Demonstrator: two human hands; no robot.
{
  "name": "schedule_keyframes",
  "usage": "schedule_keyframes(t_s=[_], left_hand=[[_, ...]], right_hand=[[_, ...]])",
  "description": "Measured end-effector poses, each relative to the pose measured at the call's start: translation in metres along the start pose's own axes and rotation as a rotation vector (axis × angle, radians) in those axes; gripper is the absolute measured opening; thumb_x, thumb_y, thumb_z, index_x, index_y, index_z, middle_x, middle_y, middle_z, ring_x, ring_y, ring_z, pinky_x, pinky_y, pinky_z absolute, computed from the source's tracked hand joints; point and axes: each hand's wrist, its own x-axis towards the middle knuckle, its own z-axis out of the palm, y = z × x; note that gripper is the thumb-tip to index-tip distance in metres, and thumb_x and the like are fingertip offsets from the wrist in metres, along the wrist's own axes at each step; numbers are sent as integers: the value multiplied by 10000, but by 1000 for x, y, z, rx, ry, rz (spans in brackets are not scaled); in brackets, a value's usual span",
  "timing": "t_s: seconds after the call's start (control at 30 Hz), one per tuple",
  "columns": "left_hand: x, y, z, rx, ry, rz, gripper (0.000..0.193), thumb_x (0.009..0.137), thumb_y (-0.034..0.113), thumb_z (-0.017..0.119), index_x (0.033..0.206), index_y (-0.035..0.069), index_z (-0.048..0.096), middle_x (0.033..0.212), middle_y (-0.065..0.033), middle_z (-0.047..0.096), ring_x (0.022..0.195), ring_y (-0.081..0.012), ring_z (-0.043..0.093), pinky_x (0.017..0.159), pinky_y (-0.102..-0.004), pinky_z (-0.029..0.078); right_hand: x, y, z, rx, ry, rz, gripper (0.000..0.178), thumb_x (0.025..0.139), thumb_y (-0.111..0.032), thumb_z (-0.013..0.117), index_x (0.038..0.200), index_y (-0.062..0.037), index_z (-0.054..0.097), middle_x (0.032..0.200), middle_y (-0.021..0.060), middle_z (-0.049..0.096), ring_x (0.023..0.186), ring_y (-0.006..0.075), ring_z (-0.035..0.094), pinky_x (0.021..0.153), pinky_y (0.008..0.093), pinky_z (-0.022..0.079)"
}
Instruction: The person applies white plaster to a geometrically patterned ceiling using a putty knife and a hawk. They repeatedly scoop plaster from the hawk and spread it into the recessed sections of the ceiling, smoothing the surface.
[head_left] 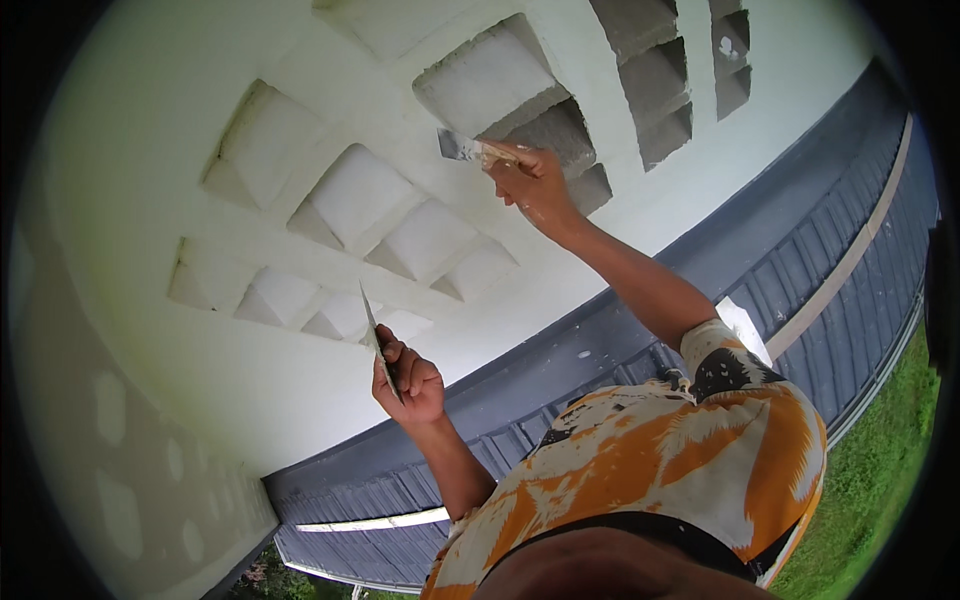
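Nearest us, our orange patterned shirt [640,480] fills the lower view, and above it our left hand [410,380] is clenched round a broad putty knife [372,335] while our right hand [535,185] grips a smaller putty knife [462,148] against the vent-block wall [150,130]. We judge most recesses coated white, with the grey recesses [650,80] at upper right left to do. Below run a grey metal roof [800,260] and grass [880,470], and nothing blocks our reach.

Short-sleeved shirt [650,470] patterned in orange, white and black; bare forearms.
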Motion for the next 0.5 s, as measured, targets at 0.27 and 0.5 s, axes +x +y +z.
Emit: schedule_keyframes(t_s=[0.27,0.5], left_hand=[[-54,0,-12,120,191,128,362,962,117,452,1271,-65,498,864,-113,649,486,-88,404,410,-231,335],[-91,2,-27,127,305,226,326,973,124,446,1237,-51,522,852,-105,652,481,-73,388,406,-219,317]], right_hand=[[71,38,35,-390,468,-451,186,879,-33,616,1040,-20,707,805,55,683,707,76,601,578,236,477],[78,51,52,-574,473,-631,225,797,19,638,995,-56,714,912,75,714,773,237,646,677,340,531]])
